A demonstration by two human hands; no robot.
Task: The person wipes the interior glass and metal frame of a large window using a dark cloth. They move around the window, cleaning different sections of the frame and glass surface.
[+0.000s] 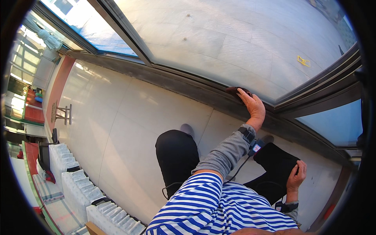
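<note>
My left hand [253, 107] presses a dark brown cloth [236, 91] against the bottom of a large glass pane [223, 53], right at its dark metal frame. The fingers lie over the cloth, and part of it shows beyond the fingertips. On the black trouser leg at my right knee rests my right hand [296, 176], its fingers bent and no object visible in it. Both wrists carry black straps with small devices, and a cable runs from the left one.
Dark frame rails [188, 94] run along the floor. Beyond the glass lies a yellow object [303, 61] on paving. A small wooden stool [63, 114] stands at the far left, above covered seats [79, 183] with pleated white fabric. A tied light-blue curtain [50, 39] hangs upper left.
</note>
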